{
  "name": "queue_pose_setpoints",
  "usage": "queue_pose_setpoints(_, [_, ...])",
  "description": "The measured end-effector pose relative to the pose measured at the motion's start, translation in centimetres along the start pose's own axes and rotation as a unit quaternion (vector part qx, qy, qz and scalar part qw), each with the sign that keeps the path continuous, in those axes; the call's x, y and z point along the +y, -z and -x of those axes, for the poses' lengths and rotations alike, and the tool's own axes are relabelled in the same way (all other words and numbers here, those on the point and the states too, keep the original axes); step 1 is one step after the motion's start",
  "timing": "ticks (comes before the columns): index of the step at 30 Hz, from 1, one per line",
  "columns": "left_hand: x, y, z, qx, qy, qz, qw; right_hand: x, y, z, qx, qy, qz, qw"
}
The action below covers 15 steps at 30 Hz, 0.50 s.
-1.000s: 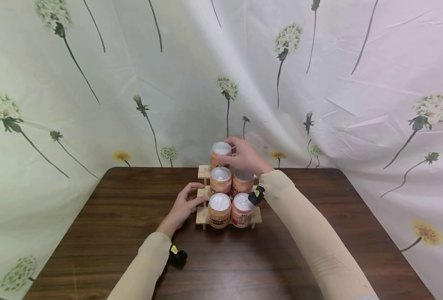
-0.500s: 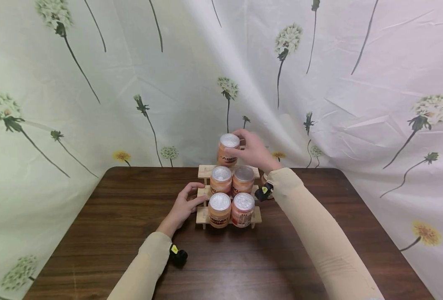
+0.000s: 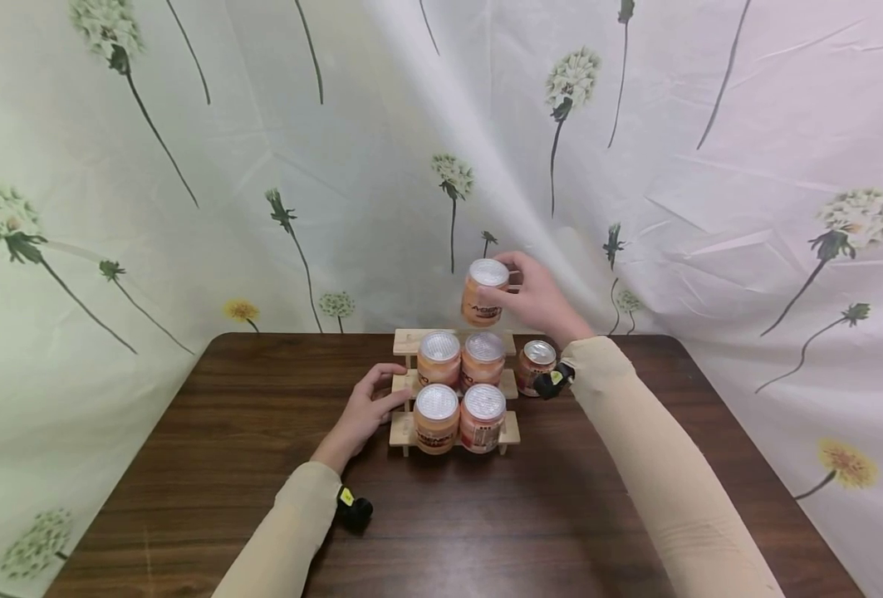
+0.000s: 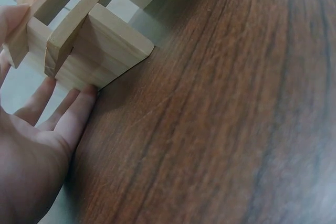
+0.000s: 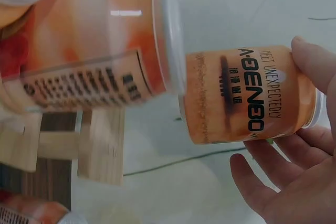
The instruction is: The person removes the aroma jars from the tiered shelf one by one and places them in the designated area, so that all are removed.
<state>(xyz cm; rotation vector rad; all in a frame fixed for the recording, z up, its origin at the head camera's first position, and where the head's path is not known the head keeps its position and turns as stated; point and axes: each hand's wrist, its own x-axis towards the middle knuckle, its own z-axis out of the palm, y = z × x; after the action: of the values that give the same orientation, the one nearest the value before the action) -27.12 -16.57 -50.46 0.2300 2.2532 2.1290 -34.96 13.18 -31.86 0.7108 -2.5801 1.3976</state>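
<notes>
My right hand [image 3: 534, 295] holds an orange can [image 3: 483, 303] with a silver lid, thumb on one side and fingers on the other. The can is upright, raised above the top step of a three-step wooden rack [image 3: 411, 341]. In the right wrist view, black lettering shows on this held can [image 5: 241, 95]. My left hand [image 3: 362, 415] is at the rack's left end. Seen from the left wrist, its fairly straight fingers [image 4: 76, 116] touch the wooden side panel [image 4: 105, 51], and the thumb meets a slat. Two similar cans stand on the middle step and two on the bottom step.
Another can [image 3: 537, 365] stands on the table to the right of the rack, partly behind the right wrist's black camera [image 3: 553, 380]. Behind the dark wooden table [image 3: 277, 365] hangs a pale curtain [image 3: 366, 208] with a dandelion print.
My right hand has lifted the can off the rack's top step and carried it up and to the right. The can on the table has come into view. The left hand stays put.
</notes>
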Motion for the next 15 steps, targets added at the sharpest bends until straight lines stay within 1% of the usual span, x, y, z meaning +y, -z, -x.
queue_pose_setpoints(4, [0.1, -0.1, 0.1, -0.001, 0.0, 0.002, 1.0, 0.3, 0.8, 0.5, 0.007, -0.001, 0.005, 1.0])
queue_pose_setpoints(8, [0.2, -0.1, 0.1, -0.001, 0.001, 0.005, 1.0, 0.6, 1.6, 1.0, 0.01, -0.013, 0.008, 0.9998])
queue_pose_setpoints(15, [0.1, -0.1, 0.0, -0.001, 0.006, 0.004, 1.0, 1.7, 3.0, 1.9, 0.021, -0.022, 0.011, 0.9995])
